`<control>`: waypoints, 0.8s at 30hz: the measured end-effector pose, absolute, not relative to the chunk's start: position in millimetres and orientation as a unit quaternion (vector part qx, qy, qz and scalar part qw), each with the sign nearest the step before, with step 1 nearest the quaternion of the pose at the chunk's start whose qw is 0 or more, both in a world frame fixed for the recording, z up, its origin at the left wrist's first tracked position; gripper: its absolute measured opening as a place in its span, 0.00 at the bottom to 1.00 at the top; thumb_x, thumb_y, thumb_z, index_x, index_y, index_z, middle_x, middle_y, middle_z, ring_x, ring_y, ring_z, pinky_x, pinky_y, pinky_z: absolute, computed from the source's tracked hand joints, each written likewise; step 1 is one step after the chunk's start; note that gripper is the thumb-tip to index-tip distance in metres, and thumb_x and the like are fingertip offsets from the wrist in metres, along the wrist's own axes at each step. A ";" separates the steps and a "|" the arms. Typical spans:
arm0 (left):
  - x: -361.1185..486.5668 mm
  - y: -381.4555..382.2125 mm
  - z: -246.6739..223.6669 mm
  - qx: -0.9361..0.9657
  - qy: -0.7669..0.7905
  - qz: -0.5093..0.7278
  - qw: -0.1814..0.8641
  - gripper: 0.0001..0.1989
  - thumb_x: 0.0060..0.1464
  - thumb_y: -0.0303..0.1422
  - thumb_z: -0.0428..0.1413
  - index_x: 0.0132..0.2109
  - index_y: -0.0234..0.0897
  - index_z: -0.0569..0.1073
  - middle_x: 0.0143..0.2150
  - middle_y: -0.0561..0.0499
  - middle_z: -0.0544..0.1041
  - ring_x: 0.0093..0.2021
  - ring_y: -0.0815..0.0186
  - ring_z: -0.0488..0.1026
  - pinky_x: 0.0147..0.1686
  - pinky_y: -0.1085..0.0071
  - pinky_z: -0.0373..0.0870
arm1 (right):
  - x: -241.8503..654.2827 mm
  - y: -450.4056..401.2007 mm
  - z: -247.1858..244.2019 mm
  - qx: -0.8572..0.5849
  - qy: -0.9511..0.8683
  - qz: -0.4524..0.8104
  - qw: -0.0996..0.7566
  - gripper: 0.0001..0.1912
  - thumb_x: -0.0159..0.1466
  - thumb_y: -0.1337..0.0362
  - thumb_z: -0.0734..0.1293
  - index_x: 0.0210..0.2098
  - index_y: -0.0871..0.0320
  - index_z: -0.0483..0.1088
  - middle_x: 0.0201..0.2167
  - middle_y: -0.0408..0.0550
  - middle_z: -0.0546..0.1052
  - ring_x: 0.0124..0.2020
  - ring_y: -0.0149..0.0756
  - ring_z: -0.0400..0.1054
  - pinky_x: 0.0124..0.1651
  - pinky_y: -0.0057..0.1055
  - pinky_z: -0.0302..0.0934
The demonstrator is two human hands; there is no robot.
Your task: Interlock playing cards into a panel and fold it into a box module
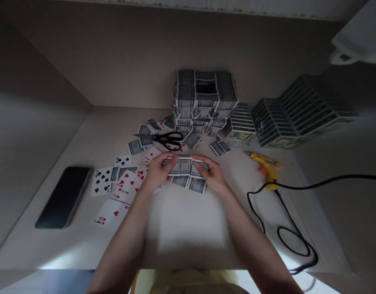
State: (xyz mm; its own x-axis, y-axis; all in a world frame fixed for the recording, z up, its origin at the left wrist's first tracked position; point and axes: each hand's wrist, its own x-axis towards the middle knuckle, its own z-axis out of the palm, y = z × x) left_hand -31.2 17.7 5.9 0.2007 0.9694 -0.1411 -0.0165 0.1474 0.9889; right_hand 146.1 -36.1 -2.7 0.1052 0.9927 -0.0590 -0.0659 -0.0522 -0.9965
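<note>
Between my two hands is a strip of joined playing cards [184, 166], its dark patterned backs facing up. My left hand [159, 169] is closed on the strip's left end, thumb on top. At the right end my right hand [210, 173] grips it the same way. Just below the strip, more patterned card pieces [189, 183] lie on the table. Face-up playing cards [126, 188] are spread beside my left forearm, some overlapping. Black-handled scissors [166, 139] rest on cards beyond my hands. A box-like structure built of cards [204, 100] stands at the back.
A black phone [63, 197] lies at the left. On the right is a yellow glue gun [265, 165], its black cord [293, 232] looping along the table's right side. Slatted card structures [241, 122] stand at the back right. Walls enclose the table [188, 228].
</note>
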 end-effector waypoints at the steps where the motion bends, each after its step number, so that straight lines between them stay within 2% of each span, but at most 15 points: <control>1: -31.3 17.6 4.9 0.512 0.476 0.414 0.583 0.09 0.45 0.37 0.62 0.33 0.37 0.77 0.19 0.55 0.72 0.10 0.75 0.60 0.07 0.78 0.52 | 145.8 -35.8 -3.3 -0.529 -0.452 0.481 0.533 0.13 0.57 0.58 0.66 0.41 0.51 0.74 0.38 0.43 0.78 0.36 0.36 0.71 0.37 0.33 0.68; 4: -30.7 15.9 3.9 0.540 0.480 0.395 0.567 0.09 0.46 0.39 0.60 0.33 0.38 0.77 0.19 0.55 0.71 0.11 0.74 0.61 0.08 0.78 0.53 | 145.3 -35.0 -5.2 -0.544 -0.473 0.440 0.536 0.12 0.58 0.58 0.65 0.40 0.52 0.75 0.38 0.44 0.78 0.38 0.36 0.71 0.43 0.34 0.65; 14: -26.4 10.8 5.5 0.559 0.470 0.383 0.566 0.10 0.47 0.40 0.59 0.33 0.38 0.76 0.19 0.56 0.69 0.11 0.74 0.59 0.09 0.76 0.52 | 146.8 -34.2 -2.1 -0.547 -0.509 0.420 0.516 0.11 0.60 0.57 0.63 0.37 0.52 0.76 0.34 0.43 0.78 0.36 0.36 0.70 0.40 0.33 0.63; 17: -23.6 8.5 4.9 0.567 0.477 0.366 0.563 0.12 0.51 0.42 0.55 0.33 0.38 0.73 0.17 0.57 0.66 0.11 0.74 0.58 0.10 0.75 0.52 | 146.6 -34.1 -2.2 -0.551 -0.504 0.425 0.512 0.12 0.60 0.57 0.63 0.36 0.53 0.75 0.33 0.44 0.78 0.35 0.36 0.70 0.38 0.31 0.63; 24: -19.6 6.0 3.0 0.620 0.512 0.357 0.475 0.13 0.58 0.41 0.46 0.35 0.37 0.69 0.28 0.54 0.71 0.26 0.70 0.66 0.24 0.75 0.63 | 148.4 -34.2 -2.9 -0.548 -0.502 0.441 0.504 0.14 0.61 0.55 0.62 0.37 0.57 0.74 0.35 0.46 0.78 0.36 0.35 0.70 0.39 0.29 0.62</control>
State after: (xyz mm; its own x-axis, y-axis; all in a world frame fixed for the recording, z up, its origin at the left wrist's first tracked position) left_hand -19.6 6.0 3.0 0.2196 0.9746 -0.0440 0.2957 -0.0235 0.9550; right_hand 148.4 -34.2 -2.9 0.1082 0.9939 0.0224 0.1061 0.0109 -0.9943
